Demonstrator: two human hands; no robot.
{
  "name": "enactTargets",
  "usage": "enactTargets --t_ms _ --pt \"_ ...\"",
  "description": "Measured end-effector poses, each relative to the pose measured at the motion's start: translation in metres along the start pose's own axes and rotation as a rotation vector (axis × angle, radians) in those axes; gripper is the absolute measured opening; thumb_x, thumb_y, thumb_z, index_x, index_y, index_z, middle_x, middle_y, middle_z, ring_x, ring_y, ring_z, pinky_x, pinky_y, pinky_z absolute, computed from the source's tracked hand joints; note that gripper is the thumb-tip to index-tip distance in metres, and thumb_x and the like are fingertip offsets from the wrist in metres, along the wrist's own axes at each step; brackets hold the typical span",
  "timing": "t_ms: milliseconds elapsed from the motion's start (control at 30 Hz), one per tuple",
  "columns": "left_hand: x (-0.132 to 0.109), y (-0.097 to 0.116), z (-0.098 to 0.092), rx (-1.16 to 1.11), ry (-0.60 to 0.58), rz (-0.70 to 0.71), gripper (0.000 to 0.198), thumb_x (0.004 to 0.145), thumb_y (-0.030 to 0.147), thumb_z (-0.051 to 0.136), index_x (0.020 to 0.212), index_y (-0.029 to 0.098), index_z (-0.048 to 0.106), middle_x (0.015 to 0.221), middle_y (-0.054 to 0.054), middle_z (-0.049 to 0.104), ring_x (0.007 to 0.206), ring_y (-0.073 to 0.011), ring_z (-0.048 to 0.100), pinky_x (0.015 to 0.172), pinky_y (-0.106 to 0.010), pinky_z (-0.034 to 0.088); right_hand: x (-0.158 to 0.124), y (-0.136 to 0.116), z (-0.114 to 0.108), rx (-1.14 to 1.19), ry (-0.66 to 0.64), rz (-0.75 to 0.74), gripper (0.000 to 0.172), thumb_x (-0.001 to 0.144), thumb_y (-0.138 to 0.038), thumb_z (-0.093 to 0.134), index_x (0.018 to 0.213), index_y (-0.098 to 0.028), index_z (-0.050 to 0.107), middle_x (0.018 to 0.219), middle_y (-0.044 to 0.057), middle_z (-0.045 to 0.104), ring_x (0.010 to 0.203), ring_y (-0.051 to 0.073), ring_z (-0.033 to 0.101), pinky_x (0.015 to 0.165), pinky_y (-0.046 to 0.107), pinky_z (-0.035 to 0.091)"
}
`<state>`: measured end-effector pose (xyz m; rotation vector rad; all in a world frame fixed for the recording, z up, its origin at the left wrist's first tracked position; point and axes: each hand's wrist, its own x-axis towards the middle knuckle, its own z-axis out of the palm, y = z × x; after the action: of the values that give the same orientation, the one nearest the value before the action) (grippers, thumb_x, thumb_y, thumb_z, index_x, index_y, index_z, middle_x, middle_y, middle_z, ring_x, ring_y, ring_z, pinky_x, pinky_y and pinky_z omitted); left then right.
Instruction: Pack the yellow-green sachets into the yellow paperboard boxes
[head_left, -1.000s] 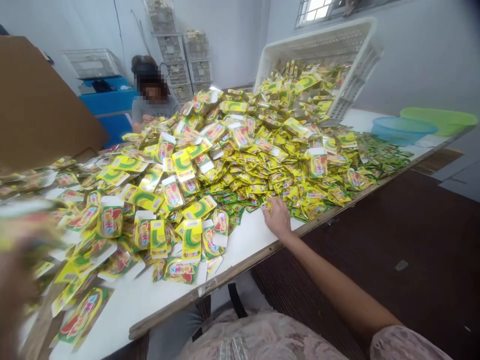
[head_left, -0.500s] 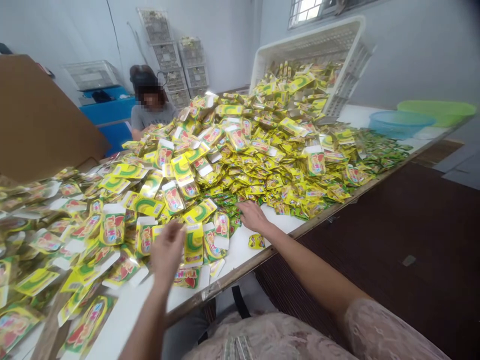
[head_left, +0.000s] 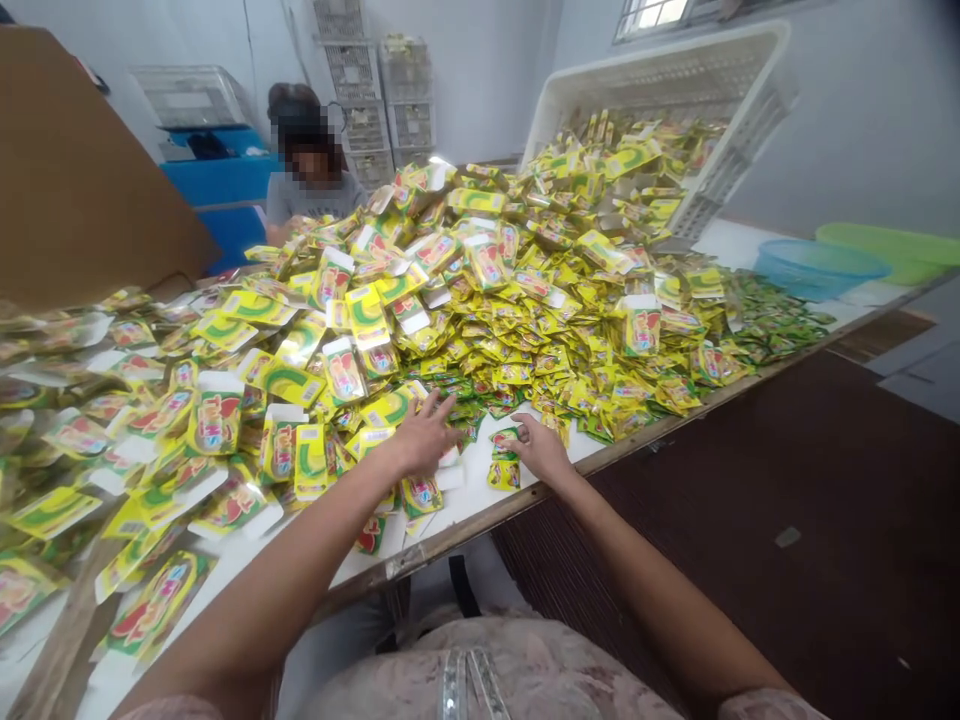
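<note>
My right hand (head_left: 543, 450) pinches a small green sachet (head_left: 505, 440) close to the table's front edge. Just below it, a yellow sachet (head_left: 503, 475) lies on the white tabletop (head_left: 472, 468). My left hand (head_left: 426, 436) reaches over the near side of the heap with its fingers spread; I see nothing held in it. Under and beside that hand lie flat yellow-green printed boxes, one of them a box with a melon picture (head_left: 421, 494). Loose green sachets (head_left: 469, 405) lie between the two hands, at the foot of the heap of yellow sachets (head_left: 517, 350).
A tipped white plastic crate (head_left: 551, 110) spills boxes and sachets at the back. Blue (head_left: 817, 268) and green basins (head_left: 885, 245) stand at the right. A co-worker (head_left: 315, 195) sits behind the heap, beside a large cardboard sheet (head_left: 90, 170). A wooden edge (head_left: 600, 465) borders the table.
My left hand has moved right across the boxes, its fingers now spread. My right hand has drawn back toward the table edge and now holds a green sachet above the yellow one.
</note>
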<state>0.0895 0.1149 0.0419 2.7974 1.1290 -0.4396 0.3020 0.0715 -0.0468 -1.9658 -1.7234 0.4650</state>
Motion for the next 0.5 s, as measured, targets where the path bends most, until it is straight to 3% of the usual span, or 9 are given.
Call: enactTargets --t_ms 100,267,400,500 --pt "0.013 0.003 -0.003 0.036 -0.092 0.035 0.063 0.059 0.006 0.063 0.119 0.025 0.058 0.151 -0.012 0.023 0.136 -0.0418 0.016 0.103 -0.064 0.018 -0.004 -0.005 0.003 -0.127 -0.019 0.016 0.037 0.076 -0.022 0.063 0.113 -0.018 0.058 0.087 0.006 0.066 0.079 0.020 0.059 0.067 0.027 0.041" --pt "0.013 0.003 -0.006 0.040 -0.092 0.070 0.068 0.056 0.016 0.070 0.121 0.019 0.052 0.116 -0.015 0.061 0.119 -0.0372 0.040 0.097 -0.055 0.031 -0.005 -0.013 0.000 -0.174 0.006 -0.016 0.037 0.077 -0.018 0.063 0.113 -0.019 0.057 0.099 0.010 0.061 0.094 0.024 0.055 0.075 0.030 0.039" --pt "0.006 0.004 -0.002 0.008 -0.059 0.013 0.070 0.049 0.035 0.079 0.113 0.016 0.058 0.101 -0.015 0.064 0.103 -0.0333 0.048 0.085 -0.041 0.041 -0.008 -0.015 -0.003 -0.198 0.105 -0.091 0.022 0.079 -0.024 0.064 0.100 -0.018 0.062 0.098 0.009 0.057 0.096 0.024 0.051 0.081 0.031 0.039" --pt "0.001 0.006 0.006 -0.022 0.017 -0.065 0.051 0.054 0.039 0.078 0.097 0.015 0.065 0.092 -0.014 0.063 0.096 -0.0306 0.051 0.082 -0.037 0.042 -0.006 -0.018 0.000 -0.193 0.010 -0.087 0.027 0.076 -0.030 0.069 0.100 -0.019 0.062 0.100 0.009 0.056 0.098 0.024 0.051 0.081 0.031 0.040"
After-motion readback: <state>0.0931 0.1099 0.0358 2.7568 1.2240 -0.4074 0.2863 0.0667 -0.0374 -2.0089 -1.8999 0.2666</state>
